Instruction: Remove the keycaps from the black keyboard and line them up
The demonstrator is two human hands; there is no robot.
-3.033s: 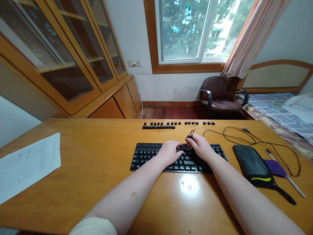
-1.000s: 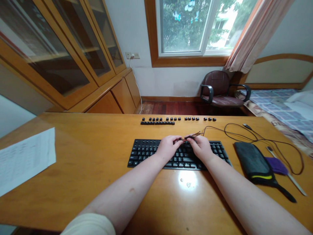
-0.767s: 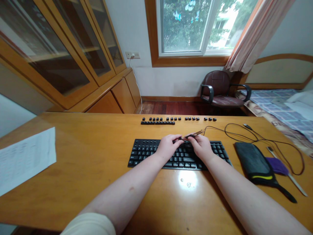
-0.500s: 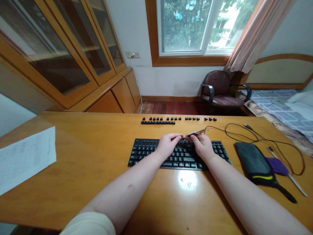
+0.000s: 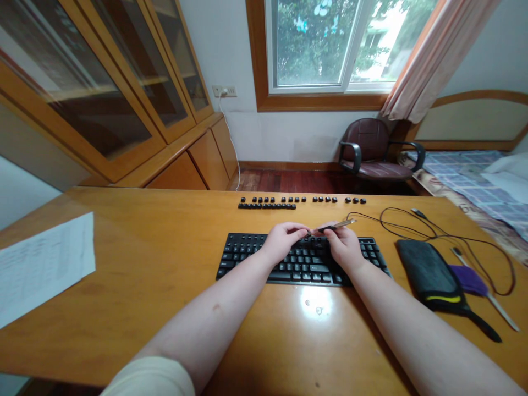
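Observation:
A black keyboard [image 5: 307, 268] lies on the wooden desk under both my hands. My right hand [image 5: 345, 248] is closed around a slim tool [image 5: 339, 225], dark along its body with a thin metallic end that points right; its exact kind is unclear. Just left of it, my left hand [image 5: 282, 242] pinches thumb and fingers together over the keyboard's top rows. Whatever sits in that pinch is small, dark and mostly hidden. Beyond the keyboard, loose black keycaps [image 5: 267, 206] stand in two rows near the desk's far edge.
A cable [image 5: 390, 225] loops across the desk's right side. Near it lie a dark pouch [image 5: 429, 275] with a yellow stripe and a purple-headed brush [image 5: 470, 280]. Paper sheets [image 5: 45, 264] rest at the left. Past the desk stand a chair [image 5: 367, 146] and a cabinet [image 5: 165, 137].
The slim tool in my right hand has turned slightly, and its metallic end reaches a little farther right. My left hand has shifted very slightly; the keyboard and keycaps stay put.

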